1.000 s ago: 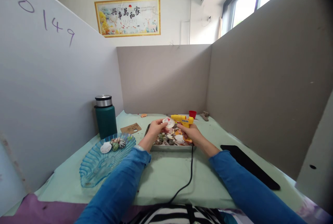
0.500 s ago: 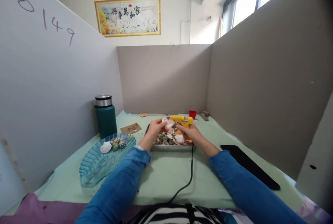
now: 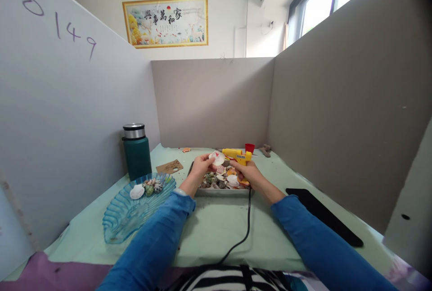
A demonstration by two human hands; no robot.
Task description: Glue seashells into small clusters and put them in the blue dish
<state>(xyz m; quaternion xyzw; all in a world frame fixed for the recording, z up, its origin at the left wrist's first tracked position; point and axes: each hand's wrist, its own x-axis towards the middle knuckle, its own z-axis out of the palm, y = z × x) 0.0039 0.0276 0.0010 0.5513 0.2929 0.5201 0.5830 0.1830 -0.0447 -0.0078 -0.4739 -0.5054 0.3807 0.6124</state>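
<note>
My left hand (image 3: 201,167) pinches a white seashell (image 3: 218,158) by its left edge, above the metal tray (image 3: 224,193). A small red mark shows on the shell's face. In my right hand (image 3: 249,172) is a yellow glue gun (image 3: 238,155), its nozzle pointing left toward the shell, with a small gap between them. A black cord (image 3: 249,219) runs down from the gun to the near table edge. Beneath both hands the tray holds a heap of shells (image 3: 221,180), pale, orange and dark. My fingers partly hide the gun's handle.
On the left, a blue glass shell-shaped dish (image 3: 124,216) holds several shells, with a green bottle (image 3: 137,153) behind it. A brown card (image 3: 169,166) and a red cup (image 3: 249,147) lie farther back. A black flat slab (image 3: 324,216) rests on the right. Grey partitions enclose the table.
The shell has turned so its red mark shows more openly. The glue gun has drawn slightly right, and its nozzle is now apart from the shell.
</note>
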